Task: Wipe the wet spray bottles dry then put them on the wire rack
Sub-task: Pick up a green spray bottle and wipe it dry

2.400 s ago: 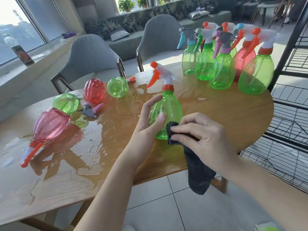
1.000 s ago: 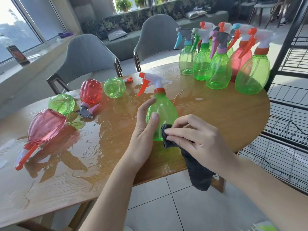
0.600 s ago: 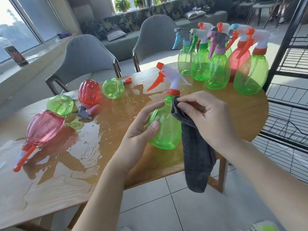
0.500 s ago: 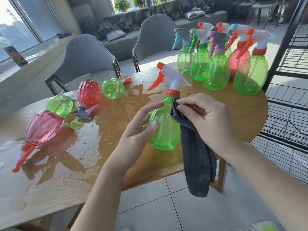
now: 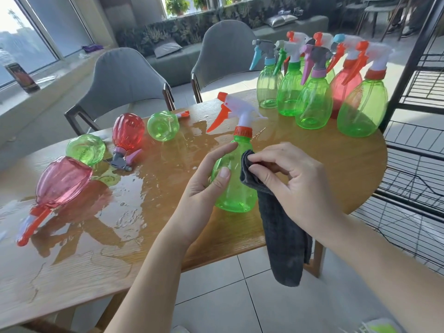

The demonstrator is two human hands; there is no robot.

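Note:
My left hand (image 5: 206,181) grips a green spray bottle (image 5: 234,188) with a white and orange trigger head, holding it upright near the table's front edge. My right hand (image 5: 293,181) pinches a dark grey cloth (image 5: 281,236) against the bottle's right shoulder; the rest of the cloth hangs below the table edge. Several wet bottles lie on their sides at the left: a pink one (image 5: 61,181), a red one (image 5: 128,132) and two green ones (image 5: 86,149) (image 5: 163,126). The black wire rack (image 5: 418,116) stands at the right.
Several upright bottles (image 5: 312,99) stand in a cluster at the table's far right corner. Water pools over the left and middle of the wooden table (image 5: 336,159). Two grey chairs (image 5: 125,82) stand behind it. Tiled floor lies below.
The bottle was lifted off the table and tilted slightly. My right hand moved the cloth from the bottle's lower body up to its shoulder near the neck.

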